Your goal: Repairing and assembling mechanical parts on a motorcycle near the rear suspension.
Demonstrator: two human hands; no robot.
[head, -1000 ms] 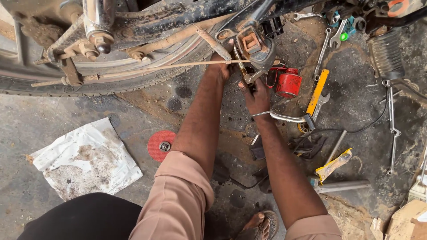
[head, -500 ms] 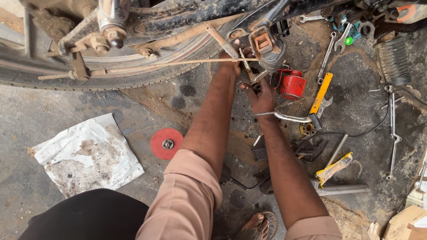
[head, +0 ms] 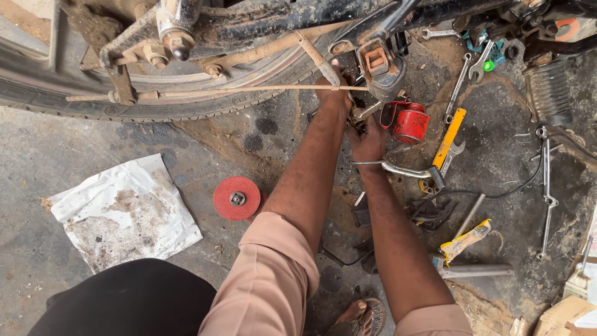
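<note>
Your hands work under the motorcycle at upper centre: left hand (head: 333, 87) grips the footrest bar (head: 317, 59); right hand's (head: 368, 138) grip is unclear. Oily concrete floor (head: 37, 162), scattered spanners (head: 457, 87).

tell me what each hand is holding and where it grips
Left hand is up at the thin brake rod, at its end beside the footrest. Right hand is at small metal parts below; the fingers' exact hold cannot be told.

Muddy footpeg bracket (head: 378, 65) hung under the motorcycle frame beside the tyre, thin brake rod (head: 249, 91) ran level to it, left hand (head: 333, 87) gripped there, right hand (head: 368, 140) closed just below.
</note>
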